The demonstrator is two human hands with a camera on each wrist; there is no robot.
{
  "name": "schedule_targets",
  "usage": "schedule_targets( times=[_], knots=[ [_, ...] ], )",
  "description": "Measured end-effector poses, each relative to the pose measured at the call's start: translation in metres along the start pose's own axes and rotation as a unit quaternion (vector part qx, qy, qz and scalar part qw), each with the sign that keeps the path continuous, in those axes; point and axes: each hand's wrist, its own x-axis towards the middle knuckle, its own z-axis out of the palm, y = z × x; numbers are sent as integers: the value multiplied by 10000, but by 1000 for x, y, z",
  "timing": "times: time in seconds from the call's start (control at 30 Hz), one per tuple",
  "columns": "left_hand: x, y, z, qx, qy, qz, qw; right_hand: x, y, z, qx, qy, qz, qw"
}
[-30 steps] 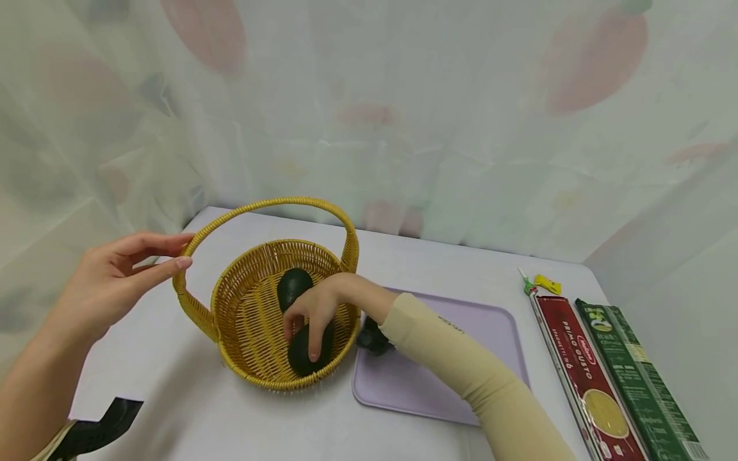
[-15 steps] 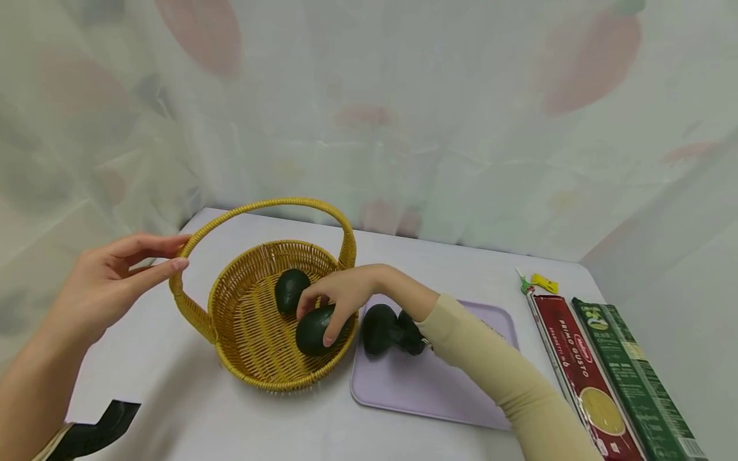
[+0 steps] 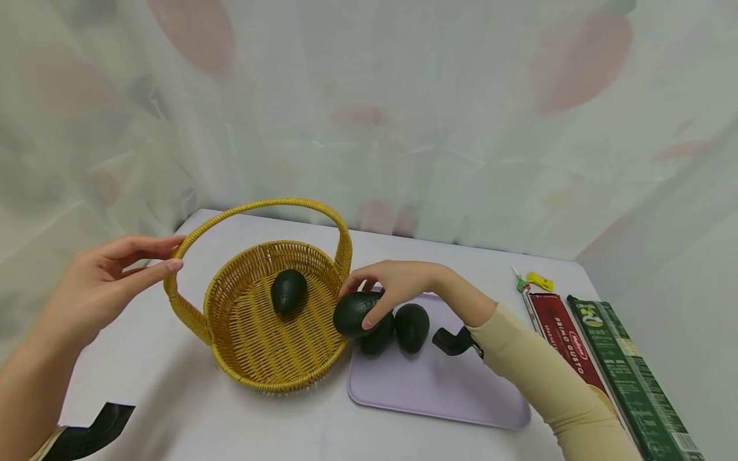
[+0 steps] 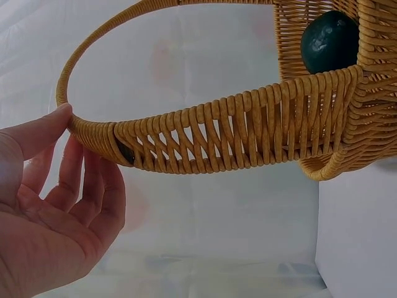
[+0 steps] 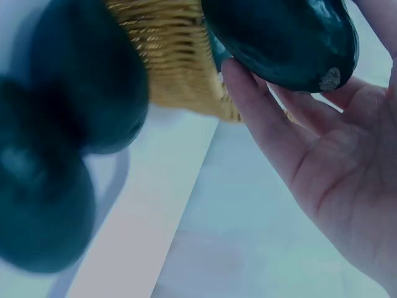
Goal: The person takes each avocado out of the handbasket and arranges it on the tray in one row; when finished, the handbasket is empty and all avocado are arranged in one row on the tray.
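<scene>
A yellow woven basket (image 3: 254, 358) with a tall arched handle stands on the table, one dark green avocado (image 3: 289, 292) lying inside it. My left hand (image 3: 118, 275) pinches the handle's left side between thumb and fingers, seen close up in the left wrist view. Just past the basket's right rim, my right hand (image 3: 398, 286) grips a second avocado (image 3: 353, 314) over the near-left part of a lilac tray (image 3: 444, 390). Two more avocados rest on that tray: one (image 3: 377, 339) partly hidden behind the held one, the other (image 3: 412, 328) beside it.
On the right of the table lie a red spaghetti pack (image 3: 567, 339) and a green pack (image 3: 628, 365), side by side. Behind them are a small yellow packet (image 3: 540, 282) and a small green-and-white item (image 3: 521, 280). A printed curtain (image 3: 369, 128) hangs behind the table.
My right hand has lifted the avocado out of the basket and carried it right, over the tray. The left hand keeps its hold on the handle.
</scene>
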Motion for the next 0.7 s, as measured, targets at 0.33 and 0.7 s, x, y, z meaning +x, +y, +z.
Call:
schedule_targets(
  times=[0.33, 0.7],
  knots=[
    [0, -3, 0, -119, -19, -26, 9999, -47, 28, 19, 731, 879, 1213, 9860],
    [0, -6, -1, -50, -54, 3, 10000, -87, 56, 47, 2709, 2258, 1702, 9201]
  ],
)
